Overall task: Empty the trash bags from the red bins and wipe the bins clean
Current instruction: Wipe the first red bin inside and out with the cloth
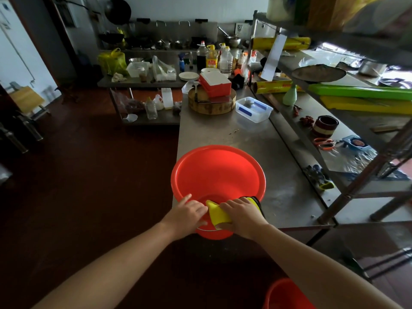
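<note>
While I lean over the corner of the steel table (281, 197), both my forearms reach forward and meet at the near rim of the red bin (218, 172), which sits on that corner with its near side hanging past the table edge. My left hand (189, 214) clamps the rim, forefinger laid out along the lip, the other fingers curled on the inside and the thumb on the outer wall. My right hand (243, 216) lies knuckles-up just beside it, fingers bent over a yellow cloth (219, 214) and thumb beneath, pinching the cloth against the same rim.

I count two red bins: the one I hold and a second red bin (286, 294) low by my right forearm. One cloth, two hands.

Most of the cloth is hidden under my right palm; only a yellow fold and a dark striped edge show. The second bin is cut off by the bottom of the view, so only part of its rim appears. The bin's floor is partly hidden behind my hands.
</note>
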Demonstrator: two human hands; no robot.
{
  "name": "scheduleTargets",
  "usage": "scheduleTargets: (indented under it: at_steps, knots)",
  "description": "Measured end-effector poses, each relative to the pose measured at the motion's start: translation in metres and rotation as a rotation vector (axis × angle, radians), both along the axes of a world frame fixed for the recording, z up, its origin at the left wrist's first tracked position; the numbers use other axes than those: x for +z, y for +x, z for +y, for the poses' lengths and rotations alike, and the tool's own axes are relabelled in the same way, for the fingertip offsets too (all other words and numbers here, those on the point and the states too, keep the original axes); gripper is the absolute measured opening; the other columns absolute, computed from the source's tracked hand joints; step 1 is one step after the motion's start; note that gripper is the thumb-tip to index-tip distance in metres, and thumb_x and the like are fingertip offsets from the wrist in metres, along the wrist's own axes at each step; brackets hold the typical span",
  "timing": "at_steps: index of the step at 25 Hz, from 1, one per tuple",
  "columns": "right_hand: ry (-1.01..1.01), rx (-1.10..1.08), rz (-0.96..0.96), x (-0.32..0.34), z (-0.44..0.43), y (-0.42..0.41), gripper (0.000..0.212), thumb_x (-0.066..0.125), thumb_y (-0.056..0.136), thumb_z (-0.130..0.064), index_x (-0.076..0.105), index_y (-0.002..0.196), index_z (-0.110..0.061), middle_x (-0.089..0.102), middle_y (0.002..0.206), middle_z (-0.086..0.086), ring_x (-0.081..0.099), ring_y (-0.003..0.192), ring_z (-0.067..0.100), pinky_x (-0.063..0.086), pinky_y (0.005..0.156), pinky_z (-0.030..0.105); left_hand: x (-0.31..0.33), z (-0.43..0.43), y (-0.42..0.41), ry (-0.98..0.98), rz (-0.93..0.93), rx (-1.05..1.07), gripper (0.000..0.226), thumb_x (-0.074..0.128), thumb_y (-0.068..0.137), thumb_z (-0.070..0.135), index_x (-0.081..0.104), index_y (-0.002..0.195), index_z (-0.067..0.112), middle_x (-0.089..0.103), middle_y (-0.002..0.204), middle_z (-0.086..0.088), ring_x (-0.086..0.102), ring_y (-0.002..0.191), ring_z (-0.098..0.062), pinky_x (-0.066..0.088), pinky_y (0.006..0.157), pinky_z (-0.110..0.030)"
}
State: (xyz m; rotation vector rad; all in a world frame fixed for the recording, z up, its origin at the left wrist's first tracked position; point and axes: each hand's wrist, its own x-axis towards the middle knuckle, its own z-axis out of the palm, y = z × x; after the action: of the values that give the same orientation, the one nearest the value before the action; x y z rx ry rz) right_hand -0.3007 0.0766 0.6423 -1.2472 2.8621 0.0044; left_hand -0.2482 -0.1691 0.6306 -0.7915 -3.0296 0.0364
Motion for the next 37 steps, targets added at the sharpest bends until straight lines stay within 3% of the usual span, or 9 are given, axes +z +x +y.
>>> scheduleTargets:
  at_steps: [5, 12, 15, 18, 24, 30, 33, 37]
  knots:
    - [-0.023, 0.014, -0.001, -0.004, -0.004, 0.005, 0.081, 0.039, 0.083, -0.085, 0.051, 0.138, -0.027, 0.065, 0.127, -0.007, 0.061, 0.116, 0.02, 0.042, 0.102, 0.04, -0.004, 0.0, 0.002, 0.175, -0.05, 0.058, 0.033, 0.052, 0.101, 0.039, 0.059, 0.128, 0.021, 0.064, 0.128, 0.007, 0.055, 0.125, -0.011, 0.019, 0.124, -0.044]
    - [-0.08, 0.156, 0.035, 0.002, 0.038, -0.03, 0.078, 0.056, 0.084, -0.076, 0.06, 0.136, -0.019, 0.068, 0.122, -0.002, 0.063, 0.115, 0.023, 0.044, 0.107, 0.04, 0.011, -0.052, -0.018, 0.089, -0.077, 0.103, 0.033, 0.047, 0.104, 0.034, 0.055, 0.135, 0.032, 0.053, 0.145, 0.014, 0.033, 0.147, -0.011, 0.004, 0.125, -0.043]
    - [0.005, 0.094, -0.042, 0.01, 0.027, -0.024, 0.085, 0.05, 0.081, -0.081, 0.042, 0.148, -0.029, 0.06, 0.136, -0.006, 0.056, 0.125, 0.021, 0.036, 0.111, 0.041, 0.016, -0.041, -0.019, -0.062, -0.075, 0.059, 0.037, 0.046, 0.103, 0.039, 0.052, 0.137, 0.026, 0.052, 0.147, 0.008, 0.032, 0.147, -0.015, 0.004, 0.124, -0.05]
    - [0.104, 0.077, -0.031, 0.005, 0.005, -0.008, 0.098, 0.023, 0.073, -0.098, 0.017, 0.154, -0.044, 0.055, 0.141, -0.007, 0.057, 0.123, 0.023, 0.041, 0.105, 0.048, 0.007, -0.01, -0.009, -0.108, -0.07, 0.012, 0.047, 0.044, 0.101, 0.048, 0.051, 0.139, 0.021, 0.055, 0.142, 0.003, 0.041, 0.141, -0.017, 0.008, 0.124, -0.056]
    - [0.061, 0.082, 0.035, 0.0, -0.001, -0.007, 0.077, 0.04, 0.082, -0.078, 0.041, 0.145, -0.034, 0.063, 0.131, -0.008, 0.063, 0.115, 0.022, 0.045, 0.098, 0.043, 0.0, -0.005, -0.004, 0.115, -0.108, 0.119, 0.036, 0.052, 0.099, 0.046, 0.056, 0.132, 0.031, 0.062, 0.131, 0.012, 0.047, 0.133, -0.011, 0.005, 0.123, -0.05]
    - [0.047, 0.113, 0.073, 0.005, 0.034, -0.031, 0.067, 0.057, 0.083, -0.067, 0.056, 0.14, -0.031, 0.065, 0.127, -0.007, 0.06, 0.116, 0.024, 0.041, 0.107, 0.043, 0.024, -0.057, -0.023, -0.065, -0.133, 0.187, 0.038, 0.046, 0.103, 0.04, 0.049, 0.141, 0.034, 0.045, 0.151, 0.012, 0.021, 0.151, -0.017, -0.003, 0.121, -0.058]
    - [0.085, 0.089, 0.059, 0.003, 0.026, -0.026, 0.069, 0.048, 0.087, -0.074, 0.05, 0.143, -0.034, 0.063, 0.128, -0.009, 0.057, 0.117, 0.024, 0.037, 0.109, 0.042, 0.021, -0.033, -0.017, -0.051, -0.191, 0.087, 0.053, 0.049, 0.096, 0.022, 0.041, 0.148, 0.028, 0.04, 0.155, 0.007, 0.022, 0.151, -0.016, -0.003, 0.123, -0.055]
    - [0.095, 0.036, 0.024, 0.005, 0.006, -0.014, 0.073, 0.042, 0.087, -0.077, 0.042, 0.146, -0.035, 0.06, 0.133, -0.01, 0.055, 0.121, 0.023, 0.036, 0.108, 0.045, 0.009, 0.008, -0.011, 0.078, -0.227, 0.094, 0.05, 0.048, 0.097, 0.041, 0.043, 0.144, 0.024, 0.052, 0.143, 0.006, 0.04, 0.139, -0.014, 0.0, 0.125, -0.048]
